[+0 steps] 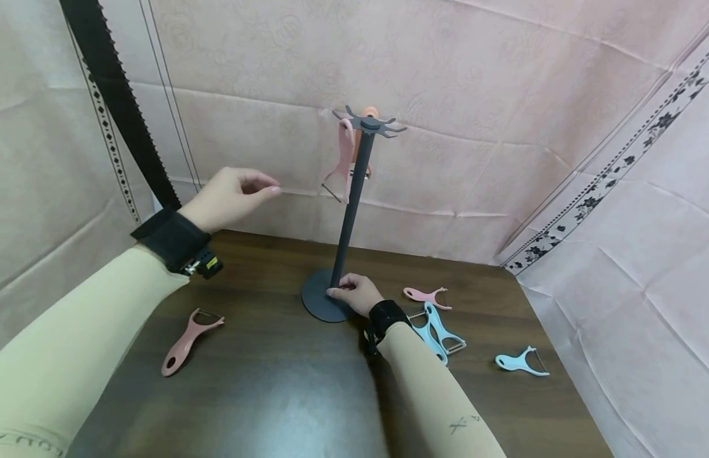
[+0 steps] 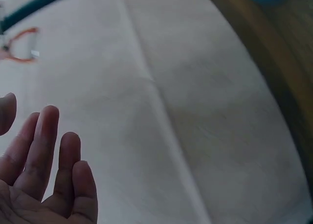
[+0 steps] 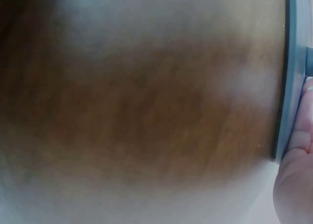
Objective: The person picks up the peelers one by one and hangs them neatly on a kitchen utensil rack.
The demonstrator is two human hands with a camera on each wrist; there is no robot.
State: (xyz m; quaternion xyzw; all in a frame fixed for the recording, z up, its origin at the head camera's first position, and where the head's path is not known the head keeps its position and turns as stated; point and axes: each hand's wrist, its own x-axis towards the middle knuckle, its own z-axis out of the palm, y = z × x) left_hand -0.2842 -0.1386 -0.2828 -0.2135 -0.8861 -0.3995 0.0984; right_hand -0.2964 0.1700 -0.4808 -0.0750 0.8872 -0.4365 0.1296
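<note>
A dark stand with a round base [image 1: 316,299] and a pole [image 1: 354,191] carries a pink peeler [image 1: 345,152] on its hooked top [image 1: 370,124]. Behind the pole hangs an orange peeler [image 1: 358,137], whose head [image 2: 22,60] also shows in the left wrist view. To the left of the stand my left hand [image 1: 231,194] is raised in the air, holding nothing; its fingers [image 2: 41,150] are loosely extended. Low down, my right hand [image 1: 358,294] rests on the base beside the pole, fingers [image 3: 302,131] lying against the base.
On the wooden table [image 1: 262,381] lie a pink peeler [image 1: 185,343] at the left, another pink peeler [image 1: 425,295] right of the stand, two overlapping blue peelers [image 1: 440,327] by my right wrist and a blue peeler [image 1: 517,362] farther right. Cloth [image 1: 446,127] hangs behind.
</note>
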